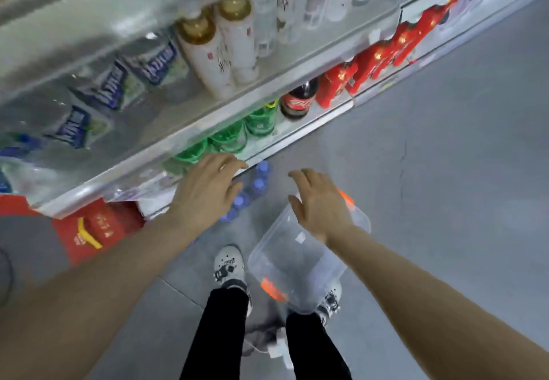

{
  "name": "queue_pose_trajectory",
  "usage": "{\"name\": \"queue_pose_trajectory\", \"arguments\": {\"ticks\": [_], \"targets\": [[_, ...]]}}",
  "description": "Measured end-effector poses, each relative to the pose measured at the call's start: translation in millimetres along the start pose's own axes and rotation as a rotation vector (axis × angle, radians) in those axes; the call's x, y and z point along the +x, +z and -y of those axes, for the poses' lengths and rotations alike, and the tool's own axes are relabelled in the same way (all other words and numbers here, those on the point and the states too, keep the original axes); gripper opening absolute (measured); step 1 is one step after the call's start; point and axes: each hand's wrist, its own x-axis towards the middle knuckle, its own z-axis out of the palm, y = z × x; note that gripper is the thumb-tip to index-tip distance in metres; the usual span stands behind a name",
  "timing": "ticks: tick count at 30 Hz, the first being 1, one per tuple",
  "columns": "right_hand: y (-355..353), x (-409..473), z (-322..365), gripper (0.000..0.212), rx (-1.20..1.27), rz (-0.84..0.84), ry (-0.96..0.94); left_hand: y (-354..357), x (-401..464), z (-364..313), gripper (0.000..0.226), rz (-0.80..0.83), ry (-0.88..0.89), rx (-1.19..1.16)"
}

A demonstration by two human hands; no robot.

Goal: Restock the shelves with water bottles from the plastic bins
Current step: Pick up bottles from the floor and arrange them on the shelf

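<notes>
I look down along a shop shelf (267,94) that runs diagonally across the view. Both hands are stretched out in front of me and both are released: the fingers are spread and relaxed, and they grasp nothing. The left hand (205,189) hovers at the front edge of the low shelf, over the green bottles (231,138) that stand there in a row. The right hand (318,204) hangs over the far end of a clear plastic bin (297,263) (it has orange latches at both ends), and I cannot tell if the palm touches the rim.

The bin stands on the grey floor (445,171) just in front of my right shoe (329,305), and it seems to hold nothing inside. Between the two hands, on the floor close to the shelf base, stands a small group of water bottles (255,183) with blue caps; they are partly hidden by the left hand.

On the upper shelf level I see water bottles with blue labels (110,88) at the left, then white bottles with golden tops (214,49). Lower down, a dark cola bottle (298,101) stands beside red cartons (371,64). A red box (98,231) lies under the shelf at the left. My left shoe (228,263) is beside the bin.
</notes>
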Motion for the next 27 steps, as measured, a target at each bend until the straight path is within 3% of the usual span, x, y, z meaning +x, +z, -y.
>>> {"name": "queue_pose_trajectory", "arguments": {"ticks": [9, 16, 21, 27], "targets": [[201, 41, -58, 0.043, 0.019, 0.104, 0.045, 219, -43, 67, 0.033, 0.094, -0.052, -0.051], [315, 113, -82, 0.045, 0.047, 0.094, 0.106, 322, -45, 118, 0.042, 0.164, -0.112, -0.029], [352, 124, -85, 0.043, 0.147, 0.097, 0.16, 356, -56, 137, 0.043, 0.167, -0.103, -0.05], [331, 126, -87, 0.026, 0.295, 0.153, 0.23, 355, -52, 149, 0.05, 0.275, -0.148, -0.106]]}}
